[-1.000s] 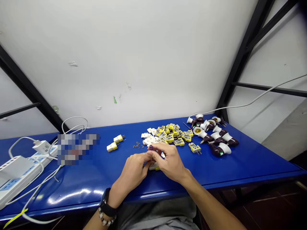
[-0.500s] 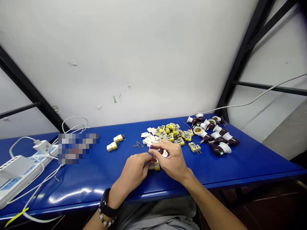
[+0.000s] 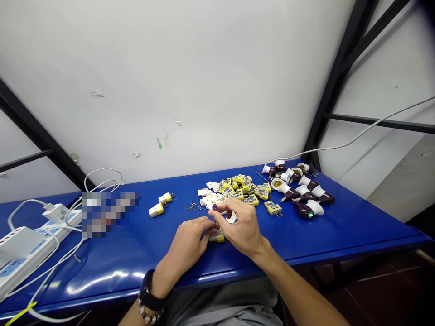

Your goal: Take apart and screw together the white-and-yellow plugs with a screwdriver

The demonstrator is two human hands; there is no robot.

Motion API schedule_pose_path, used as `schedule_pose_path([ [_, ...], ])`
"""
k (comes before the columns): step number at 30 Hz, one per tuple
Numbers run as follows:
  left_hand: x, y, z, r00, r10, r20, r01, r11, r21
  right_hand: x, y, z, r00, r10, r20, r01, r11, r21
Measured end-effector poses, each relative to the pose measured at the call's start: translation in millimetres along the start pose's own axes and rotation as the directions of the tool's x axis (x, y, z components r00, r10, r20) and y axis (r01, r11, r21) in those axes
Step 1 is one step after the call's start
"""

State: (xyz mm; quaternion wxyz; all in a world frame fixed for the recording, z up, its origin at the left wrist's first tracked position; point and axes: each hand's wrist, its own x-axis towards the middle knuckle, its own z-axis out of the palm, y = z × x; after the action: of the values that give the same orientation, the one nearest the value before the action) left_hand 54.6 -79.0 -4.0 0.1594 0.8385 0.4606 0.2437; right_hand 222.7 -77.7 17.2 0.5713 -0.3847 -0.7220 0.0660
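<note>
My right hand (image 3: 243, 224) is closed around a small screwdriver (image 3: 214, 207). Its dark rounded handle end pokes out above the thumb, and the shaft points down. Beneath it a white and yellow plug (image 3: 217, 236) lies on the blue table, partly covered by my fingers. My left hand (image 3: 192, 237) is closed at the plug, fingertips beside the screwdriver's lower end; the screw there is hidden. Several loose screws (image 3: 193, 207) lie just beyond my left hand. White covers (image 3: 211, 198) and open yellow plug halves (image 3: 242, 183) are heaped behind my right hand.
Two closed plugs (image 3: 157, 209) lie left of the screws. Dark lamp holders with white rims (image 3: 314, 207) are grouped at the right, near another thin screwdriver (image 3: 262, 177). At the left are a power strip (image 3: 50, 235) and tangled white cables. Black metal posts (image 3: 326, 104) flank the table.
The view has shifted slightly, so everything sits a little further left. Both hands keep nearly the same grip on the screwdriver and plug.
</note>
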Motion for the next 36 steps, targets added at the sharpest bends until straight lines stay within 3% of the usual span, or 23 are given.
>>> schedule_pose_path([
  [4, -3, -1, -1.6, 1.0, 0.009, 0.012, -0.009, 1.0, -0.007, -3, 0, 3, 1.0, -0.011, 0.013, 0.011, 1.0, 0.021],
  [9, -13, -7, -6.3, 0.996, 0.028, 0.08, -0.026, 0.999, -0.022, 5, 5, -14, 0.972, 0.236, 0.001, -0.231, 0.95, 0.208],
  [12, -22, -13, -15.6, 0.994, -0.034, 0.109, 0.029, 0.999, 0.042, 16, 18, -38, 0.959, 0.28, -0.049, -0.28, 0.96, 0.023],
  [14, -31, -24, -28.3, 0.988, -0.105, 0.111, 0.093, 0.989, 0.111, 21, 28, -53, 0.946, 0.322, 0.04, -0.311, 0.934, -0.174],
  [16, -41, -43, -46.2, 0.969, -0.231, 0.087, 0.212, 0.96, 0.182, 23, 36, -62, 0.895, 0.398, 0.203, -0.309, 0.879, -0.362],
  [18, -52, -68, -65.9, 0.935, -0.35, 0.062, 0.33, 0.92, 0.213, 22, 41, -63, 0.812, 0.472, 0.344, -0.273, 0.828, -0.49],
  [20, -61, -94, -82.6, 0.931, -0.364, 0.017, 0.355, 0.917, 0.184, 19, 42, -59, 0.753, 0.509, 0.417, -0.238, 0.801, -0.549],
  [22, -67, -113, -91.8, 0.926, -0.376, -0.041, 0.376, 0.903, 0.205, 15, 42, -51, 0.735, 0.516, 0.44, -0.215, 0.793, -0.57],
  [24, -67, -119, -91.9, 0.911, -0.375, -0.172, 0.41, 0.867, 0.283, 13, 40, -44, 0.74, 0.511, 0.438, -0.192, 0.784, -0.59],
  [27, -53, -105, -78.2, 0.91, -0.256, -0.327, 0.364, 0.87, 0.331, 10, 38, -36, 0.751, 0.488, 0.446, -0.129, 0.77, -0.625],
  [29, -35, -84, -64.4, 0.94, -0.112, -0.321, 0.212, 0.931, 0.297, 9, 37, -34, 0.744, 0.477, 0.468, -0.085, 0.762, -0.642],
  [32, -3, -48, -42.4, 0.988, 0.101, -0.115, -0.064, 0.955, 0.291, 7, 39, -34, 0.74, 0.495, 0.456, -0.077, 0.735, -0.674],
  [36, 36, -20, -17.2, 0.979, 0.167, 0.119, -0.199, 0.917, 0.347, 7, 40, -35, 0.753, 0.506, 0.421, -0.089, 0.712, -0.696],
])
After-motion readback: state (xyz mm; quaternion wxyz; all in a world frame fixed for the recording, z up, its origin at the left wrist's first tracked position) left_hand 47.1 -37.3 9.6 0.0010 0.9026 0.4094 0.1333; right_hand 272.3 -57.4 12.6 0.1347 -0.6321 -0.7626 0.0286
